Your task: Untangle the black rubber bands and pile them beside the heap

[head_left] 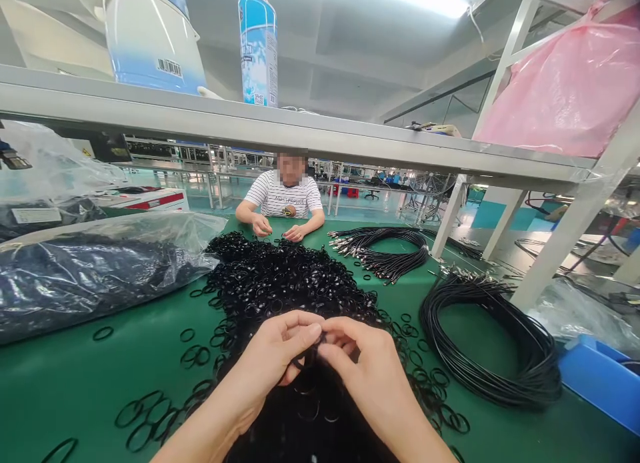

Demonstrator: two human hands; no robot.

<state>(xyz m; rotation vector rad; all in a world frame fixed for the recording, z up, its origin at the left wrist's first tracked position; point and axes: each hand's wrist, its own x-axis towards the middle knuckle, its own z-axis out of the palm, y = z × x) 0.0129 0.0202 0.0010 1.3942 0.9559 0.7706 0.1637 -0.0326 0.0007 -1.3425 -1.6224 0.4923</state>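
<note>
Above a large pile of thin black rings, my left hand and my right hand meet at their fingertips. Between them is a black ring, partly covered by the left fingers. My left thumb and fingers pinch it. The right thumb and forefinger close on the same dark piece, though the fingers hide most of it. Loose black rings lie scattered on the green tabletop to the left, and more lie to the right of my right wrist.
Across the table a person handles rings at the pile's far end. Coiled black cables and a blue bin stand right. A clear bag of black pieces lies left. A shelf crosses overhead, bearing a spray can.
</note>
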